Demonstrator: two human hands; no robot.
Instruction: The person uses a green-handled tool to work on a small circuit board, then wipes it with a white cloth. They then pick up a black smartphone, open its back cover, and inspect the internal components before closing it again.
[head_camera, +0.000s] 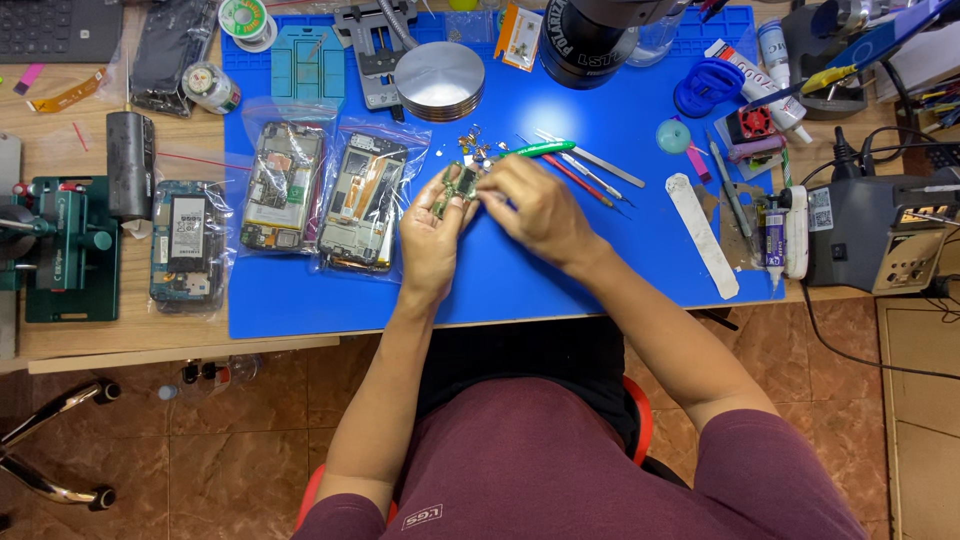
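1. Your left hand (432, 228) is curled, palm up, around a small green circuit board (458, 183), which sits pinched at your fingertips above the blue work mat (620, 250), near its middle.
2. Your right hand (535, 205) is closed down to a fingertip pinch at the board's right edge. It may be gripping a tiny part or just the board itself; from this height you cannot tell which.
3. Just beyond the board lies a scatter of small loose metal parts (470, 138). A careless sweep of either wrist could flick them off the mat and onto the floor.
4. The green-handled tool (538, 149) and the tweezers (590, 158) lie close behind your right knuckles. Lifting that hand without looking could knock them into the loose parts.
5. The board is held in the air, not resting on the mat. If your pinch slips, it could drop on its edge, or you could bend it by pressing too hard between the two hands.
6. Two bagged phone bodies (320, 195) lie just left of your left hand; an elbow shift could drag them.
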